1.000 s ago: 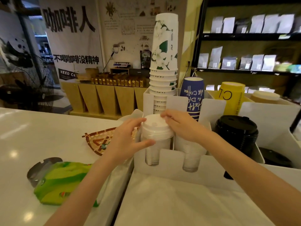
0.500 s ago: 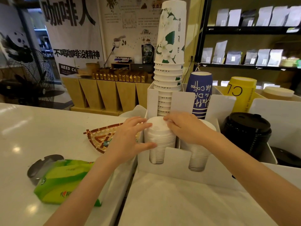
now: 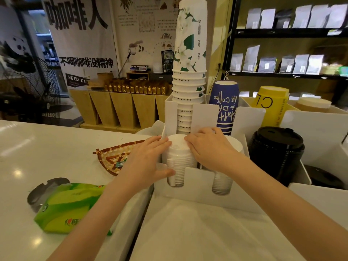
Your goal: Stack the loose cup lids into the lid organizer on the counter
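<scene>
A stack of white cup lids [image 3: 178, 157] sits in the left front slot of the white lid organizer [image 3: 199, 178]. My left hand [image 3: 145, 162] wraps the stack's left side, thumb across its front. From the right, my right hand [image 3: 209, 147] lies with its fingers flat on the top lid. The slot beside it holds a second stack of white lids [image 3: 222, 181], mostly hidden under my right hand.
Behind stand a tall stack of flowered paper cups [image 3: 190, 72], blue cups [image 3: 225, 106] and yellow cups [image 3: 271, 104]. Black lids [image 3: 276, 153] fill the slot to the right. A woven tray [image 3: 114, 157] and a green tissue pack [image 3: 69, 206] lie on the counter at left.
The lid stack has gone down deeper into the left slot under both hands, and my right hand's fingers now lie flatter on the top lid.
</scene>
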`<state>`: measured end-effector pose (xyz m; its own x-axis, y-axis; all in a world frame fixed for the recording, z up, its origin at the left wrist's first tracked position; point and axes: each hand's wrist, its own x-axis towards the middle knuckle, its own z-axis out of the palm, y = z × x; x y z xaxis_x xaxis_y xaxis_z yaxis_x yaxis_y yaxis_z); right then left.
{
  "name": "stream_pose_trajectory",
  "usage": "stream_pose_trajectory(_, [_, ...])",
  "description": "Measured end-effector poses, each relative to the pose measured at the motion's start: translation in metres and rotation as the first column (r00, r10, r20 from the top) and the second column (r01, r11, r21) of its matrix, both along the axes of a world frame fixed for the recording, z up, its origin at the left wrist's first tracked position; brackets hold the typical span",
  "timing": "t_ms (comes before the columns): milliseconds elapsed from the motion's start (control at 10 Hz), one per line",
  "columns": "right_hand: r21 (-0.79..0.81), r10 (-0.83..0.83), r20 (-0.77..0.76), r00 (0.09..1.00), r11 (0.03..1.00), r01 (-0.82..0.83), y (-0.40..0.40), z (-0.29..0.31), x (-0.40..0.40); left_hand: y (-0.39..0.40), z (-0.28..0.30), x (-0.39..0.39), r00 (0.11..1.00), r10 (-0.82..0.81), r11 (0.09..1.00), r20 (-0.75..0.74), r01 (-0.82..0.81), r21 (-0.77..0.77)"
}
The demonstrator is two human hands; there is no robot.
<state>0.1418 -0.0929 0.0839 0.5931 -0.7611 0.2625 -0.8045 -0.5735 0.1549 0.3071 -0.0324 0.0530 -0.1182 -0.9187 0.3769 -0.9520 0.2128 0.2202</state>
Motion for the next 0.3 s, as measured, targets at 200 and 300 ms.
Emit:
stream_pose_trajectory(200, [-0.015, 0.083, 0.129, 0.988, 0.997, -0.082, 0.007, 0.0, -0.004, 0.003, 0.006, -0.011, 0.989, 0.068, 0.996, 0.134, -0.074, 0.041])
stream_pose_trajectory(300, [0.045, 0.139, 0.379, 0.915, 0.985, -0.168, 0.017, 0.011, -0.021, -0.001, 0.027, -0.017, 0.976, 0.083, 0.98, 0.202, -0.117, 0.159])
